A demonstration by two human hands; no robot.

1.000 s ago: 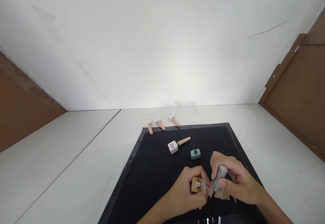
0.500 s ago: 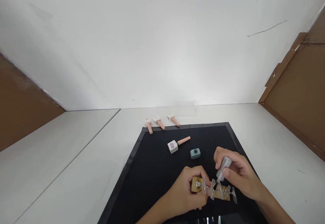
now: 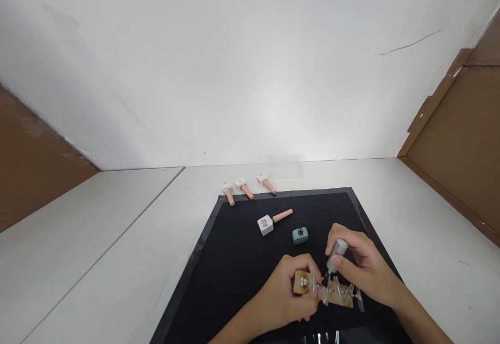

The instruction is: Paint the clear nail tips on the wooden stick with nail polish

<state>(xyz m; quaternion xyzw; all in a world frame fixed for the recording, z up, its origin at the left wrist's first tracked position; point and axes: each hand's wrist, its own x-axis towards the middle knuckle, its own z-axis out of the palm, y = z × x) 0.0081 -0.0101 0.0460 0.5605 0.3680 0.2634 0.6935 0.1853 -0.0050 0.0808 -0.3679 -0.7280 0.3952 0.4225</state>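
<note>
Silver-handled brush (image 3: 337, 254) moves left, nearer my left hand (image 3: 289, 294)

Half a second ago its dark tip was farther right along the tan bar (image 3: 340, 301); now my right hand (image 3: 363, 268) has it close beside my left one. My right fingers (image 3: 346, 269) pinch the brush, closed on its handle, so that it slants down and leftward. Whether the bristles touch anything is too small to tell. My left fingers (image 3: 307, 263) curl closed around the bar, which sits low and right of centre, above the black mat (image 3: 234, 266). Several clear, nail-shaped pieces (image 3: 338, 288) stand along it, variously tilted; a silver knob (image 3: 303, 282) shows at its left end.

Just beyond my hands is an uncapped teal bottle (image 3: 300, 237). Farther off and left, a white bottle (image 3: 266, 225) with a long pink cap lies on the mat. Three more pink-capped bottles (image 3: 241, 183) rest at the mat's far edge, partly on the white table (image 3: 156, 240). A white wall (image 3: 250, 73) rises behind.
</note>
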